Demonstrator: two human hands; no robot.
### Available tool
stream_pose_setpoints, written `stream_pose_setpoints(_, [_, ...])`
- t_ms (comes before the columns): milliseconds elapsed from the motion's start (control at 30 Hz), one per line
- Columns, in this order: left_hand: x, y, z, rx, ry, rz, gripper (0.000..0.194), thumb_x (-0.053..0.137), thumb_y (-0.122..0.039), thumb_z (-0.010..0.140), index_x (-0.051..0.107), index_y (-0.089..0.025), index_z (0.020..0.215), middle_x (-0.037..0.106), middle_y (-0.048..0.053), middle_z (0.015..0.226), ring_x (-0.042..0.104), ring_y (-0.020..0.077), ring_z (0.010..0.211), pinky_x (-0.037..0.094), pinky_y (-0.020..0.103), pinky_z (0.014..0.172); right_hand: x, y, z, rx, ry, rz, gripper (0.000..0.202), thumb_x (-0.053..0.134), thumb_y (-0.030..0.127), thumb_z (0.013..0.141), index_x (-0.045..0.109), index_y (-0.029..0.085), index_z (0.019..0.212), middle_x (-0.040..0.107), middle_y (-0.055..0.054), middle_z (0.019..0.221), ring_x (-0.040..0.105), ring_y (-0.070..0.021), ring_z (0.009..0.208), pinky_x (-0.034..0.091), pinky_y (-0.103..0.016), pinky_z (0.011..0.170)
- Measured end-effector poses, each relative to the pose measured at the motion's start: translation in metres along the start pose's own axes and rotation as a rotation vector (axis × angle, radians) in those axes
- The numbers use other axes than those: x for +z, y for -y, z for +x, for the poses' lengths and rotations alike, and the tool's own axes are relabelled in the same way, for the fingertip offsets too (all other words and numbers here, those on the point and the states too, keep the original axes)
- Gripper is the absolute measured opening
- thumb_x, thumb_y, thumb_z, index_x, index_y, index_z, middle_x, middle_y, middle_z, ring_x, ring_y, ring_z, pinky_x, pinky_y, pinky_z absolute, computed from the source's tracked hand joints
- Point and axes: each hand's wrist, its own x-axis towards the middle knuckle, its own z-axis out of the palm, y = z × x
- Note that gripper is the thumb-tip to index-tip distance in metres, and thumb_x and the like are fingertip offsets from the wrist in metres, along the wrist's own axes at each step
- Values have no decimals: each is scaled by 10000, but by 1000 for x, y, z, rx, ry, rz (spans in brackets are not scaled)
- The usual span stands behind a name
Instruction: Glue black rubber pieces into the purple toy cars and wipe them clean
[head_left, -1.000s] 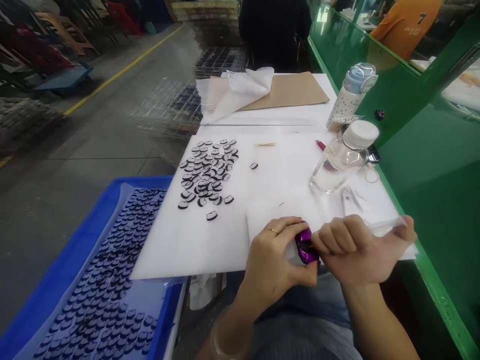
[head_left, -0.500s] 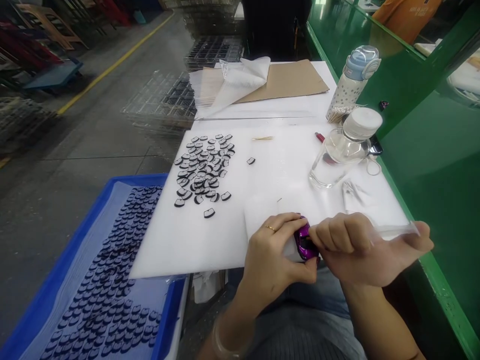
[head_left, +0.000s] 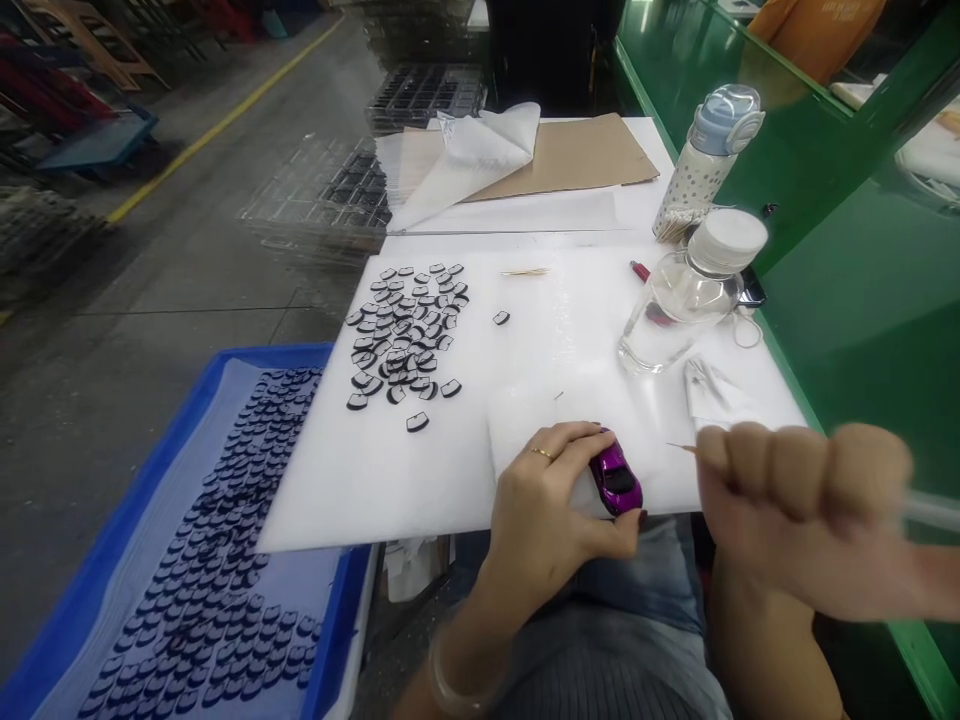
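Observation:
Near the front edge of the table, my left hand [head_left: 551, 510] grips a small purple toy car [head_left: 616, 478] between thumb and fingers. The car's dark window faces up. To its right, apart from it, is my right hand [head_left: 802, 500], closed and blurred by motion. A thin pointed toothpick [head_left: 681, 447] sticks out of it toward the car. Something pale and translucent [head_left: 934, 510] shows at the far side of that hand, too blurred to name. Small black-edged curved pieces [head_left: 405, 335] lie loosely heaped on the white sheet, with one single piece [head_left: 501, 318] aside.
A clear bottle with a white cap [head_left: 679, 310], a dotted tumbler [head_left: 697, 160] and a red pen [head_left: 640, 271] stand or lie at right. Loose toothpicks [head_left: 525, 271] lie mid-table. Cardboard [head_left: 577, 160] is behind. A blue tray [head_left: 225, 365] of dark pieces sits lower left.
My right hand has moved right, away from the toy car, so its top now shows and the toothpick is visible. My left hand has stayed on the car.

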Motion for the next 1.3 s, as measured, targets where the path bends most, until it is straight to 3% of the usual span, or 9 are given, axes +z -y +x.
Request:
stream_pose_setpoints(133, [0,-1,1,-16,-9,20,447,726,-208,602,745,-150,1045,763,98,1037,746,279,907,660,449,773,6,-18,13,34,-32,-93,711,315,850,892,487,218,614,399,-14,594,367,-169,551,307,-344,539])
stream_pose_setpoints(233, [1,-2,1,-17,-11,25,449,731,-220,609,739,-166,1054,761,93,1046,743,279,914,657,453,779,13,-16,10,-71,14,53,540,538,571,953,368,208,591,294,31,528,297,-139,497,281,-326,529])
stream_pose_setpoints(300, [1,-2,1,-13,-20,20,450,733,-229,609,737,-168,1056,761,94,1047,743,282,923,657,456,789,14,-11,7,-110,81,176,531,591,436,947,285,198,585,180,55,484,202,-119,448,246,-320,505])
stream_pose_setpoints(400, [2,-2,1,-16,-23,22,439,731,-226,607,738,-173,1043,761,88,1027,744,282,913,659,457,781,17,-6,7,-22,143,238,611,480,645,942,267,199,583,159,53,478,185,-111,439,217,-319,481])
stream_pose_setpoints(500, [2,-3,2,-13,-20,27,450,741,-221,596,741,-157,1041,761,93,1024,744,284,908,661,462,776,19,-8,12,16,169,258,677,423,806,849,284,199,582,166,48,474,211,-108,439,216,-312,469])
stream_pose_setpoints(667, [0,-4,2,-8,-19,22,448,734,-226,607,749,-121,1042,762,110,1026,749,280,920,662,440,778,22,-8,12,50,130,245,679,472,794,855,307,198,574,200,44,468,219,-108,441,222,-314,483])
stream_pose_setpoints(867, [1,-4,2,-3,-16,33,439,719,-217,618,742,-131,1048,761,109,1034,748,275,928,658,428,779,30,0,8,-34,90,176,603,560,624,944,334,192,588,227,54,488,203,-100,448,231,-311,483])
stream_pose_setpoints(1133, [2,-1,0,0,-11,33,433,740,-235,625,727,-175,1054,758,102,1061,746,287,945,655,458,803,31,5,4,-43,38,28,632,467,688,957,316,200,585,223,42,498,212,-120,465,246,-318,487])
stream_pose_setpoints(1300, [3,-2,0,1,-17,38,430,749,-238,626,727,-180,1052,760,94,1057,746,283,938,656,452,792,35,7,-2,61,-49,-40,672,450,792,899,330,213,582,254,33,505,257,-134,490,278,-335,525])
